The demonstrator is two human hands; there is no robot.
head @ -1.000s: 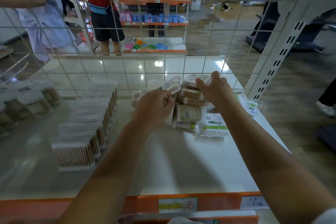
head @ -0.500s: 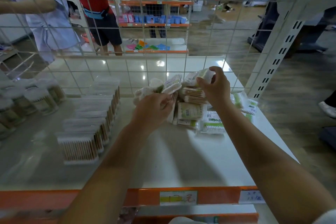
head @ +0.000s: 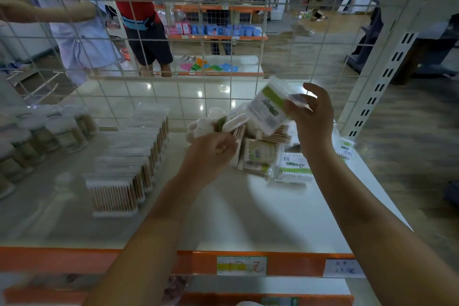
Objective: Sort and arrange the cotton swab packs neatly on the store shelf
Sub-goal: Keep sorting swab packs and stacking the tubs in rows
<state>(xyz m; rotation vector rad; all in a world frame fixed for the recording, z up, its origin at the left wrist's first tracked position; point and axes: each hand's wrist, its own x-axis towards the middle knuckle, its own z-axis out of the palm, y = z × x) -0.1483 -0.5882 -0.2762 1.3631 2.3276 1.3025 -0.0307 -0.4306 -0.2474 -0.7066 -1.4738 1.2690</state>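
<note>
The fingers (head: 313, 97) of the right hand (head: 313, 117) curl around one soft bag of cotton swabs (head: 269, 107), white with a green stripe. The hand holds this bag up in the air, tilted, above the pile of packs (head: 260, 149) at the back of the white shelf (head: 223, 218). The left hand (head: 211, 154) is curled too, pinching the edge of a pack in that pile, but what it grips is blurry.

The pile has about six or seven packs lying every which way; an exact count is hard. One flat white and green pack (head: 294, 169) lies just beside the pile, and one more (head: 345, 148) sits near the shelf's right edge.

To the left stands one neat row of clear boxes (head: 129, 156) full of wooden swabs, about seven. Farther left are round tubs (head: 59, 131), at least five, blurry.

Two price tags (head: 241, 265) are stuck on the orange front strip (head: 74, 259).
</note>
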